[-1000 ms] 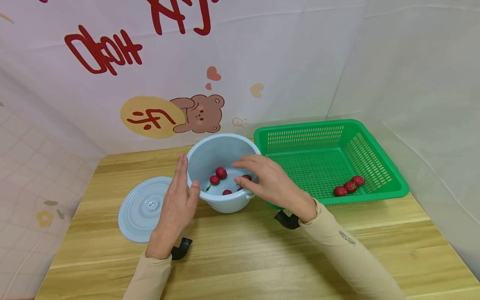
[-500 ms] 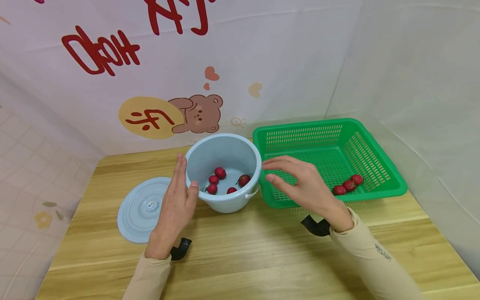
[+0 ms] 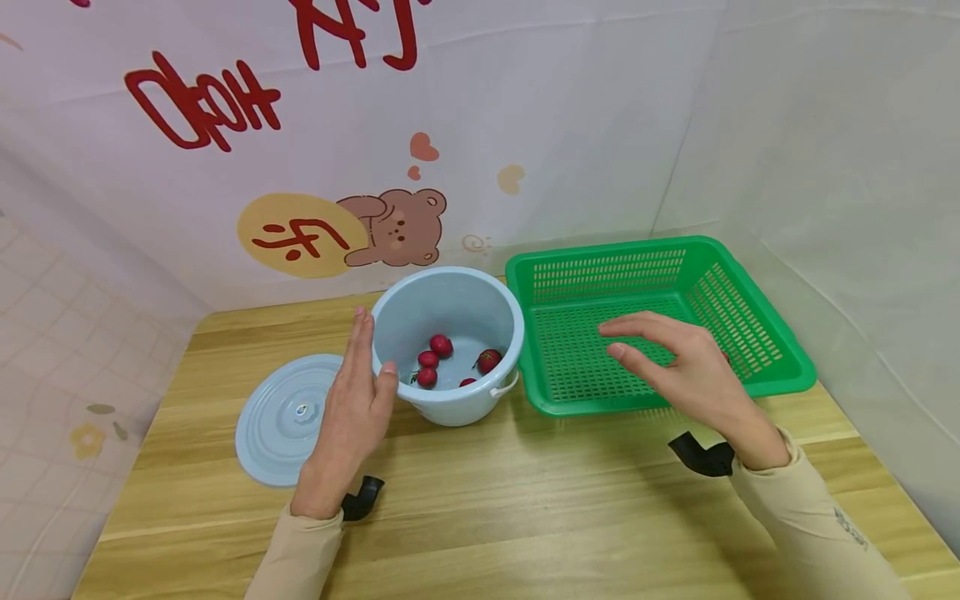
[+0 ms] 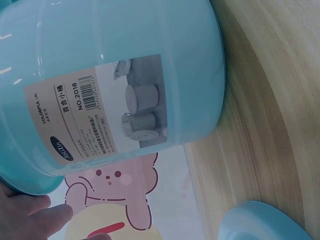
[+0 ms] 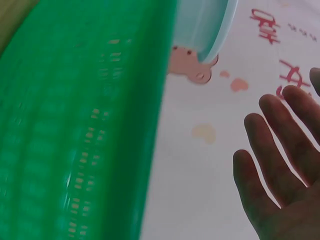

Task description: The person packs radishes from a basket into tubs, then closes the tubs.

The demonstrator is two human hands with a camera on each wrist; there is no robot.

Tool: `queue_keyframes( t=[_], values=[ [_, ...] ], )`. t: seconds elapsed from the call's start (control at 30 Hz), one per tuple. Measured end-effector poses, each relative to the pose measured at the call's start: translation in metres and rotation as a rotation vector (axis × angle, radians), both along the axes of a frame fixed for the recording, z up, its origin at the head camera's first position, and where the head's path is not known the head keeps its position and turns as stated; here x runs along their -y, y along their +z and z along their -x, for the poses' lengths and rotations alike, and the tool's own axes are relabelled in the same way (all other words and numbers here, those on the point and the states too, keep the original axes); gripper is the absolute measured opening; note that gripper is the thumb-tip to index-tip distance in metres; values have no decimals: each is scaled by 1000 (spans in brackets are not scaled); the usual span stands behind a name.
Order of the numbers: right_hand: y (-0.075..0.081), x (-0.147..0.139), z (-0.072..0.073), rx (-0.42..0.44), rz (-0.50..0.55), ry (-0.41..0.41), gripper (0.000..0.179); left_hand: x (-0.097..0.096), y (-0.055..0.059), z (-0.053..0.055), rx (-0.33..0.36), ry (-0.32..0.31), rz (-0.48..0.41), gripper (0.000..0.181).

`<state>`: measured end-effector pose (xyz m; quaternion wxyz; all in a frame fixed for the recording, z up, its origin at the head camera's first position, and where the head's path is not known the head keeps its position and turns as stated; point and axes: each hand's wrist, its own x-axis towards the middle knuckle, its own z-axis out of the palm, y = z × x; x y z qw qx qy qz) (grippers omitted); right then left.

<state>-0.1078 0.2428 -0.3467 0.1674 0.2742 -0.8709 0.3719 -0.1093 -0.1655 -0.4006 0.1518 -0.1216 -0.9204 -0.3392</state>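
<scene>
A light blue bucket (image 3: 452, 408) holds several small round red fruits (image 3: 441, 346), some with green stems. Against its left side rests my left hand (image 3: 351, 408), fingers straight and thumb at the rim; the left wrist view shows the bucket's label (image 4: 97, 107) and those fingers (image 4: 35, 215). My right hand (image 3: 693, 375) hovers over the green basket (image 3: 600, 407), its fingers loosely bent and nothing in them. The right wrist view has the spread right hand (image 5: 285, 170) beside the basket's rim. Red fruits in the basket are almost wholly hidden behind the right hand.
A round blue lid (image 3: 258, 425) lies on the wooden table (image 3: 495, 508), left of the bucket and partly behind the left hand. The bucket's white handle (image 3: 505, 387) hangs at its right side. A printed cloth (image 3: 585, 125) stands behind the table.
My right hand has moved right, from inside the bucket to over the basket, uncovering the fruits in the bucket and covering those in the basket. The left hand has stayed at the bucket.
</scene>
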Motion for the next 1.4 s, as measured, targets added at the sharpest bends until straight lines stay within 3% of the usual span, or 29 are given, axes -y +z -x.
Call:
queue_keyframes(
  t=[0.33,0.57,0.8,1.4],
  values=[
    [-6,-38,-4,136,-24,-34,34,-1,-1,0,-10,-4,-4,67],
    [-9,-59,-1,119,-99,-98,35,-1,0,1,-10,-5,-1,67],
    [-10,-80,4,199,-156,-128,31,0,-1,1,-10,-5,-5,67],
    [-17,-117,25,421,-323,-73,29,0,0,1,-5,-9,-3,67]
  ],
)
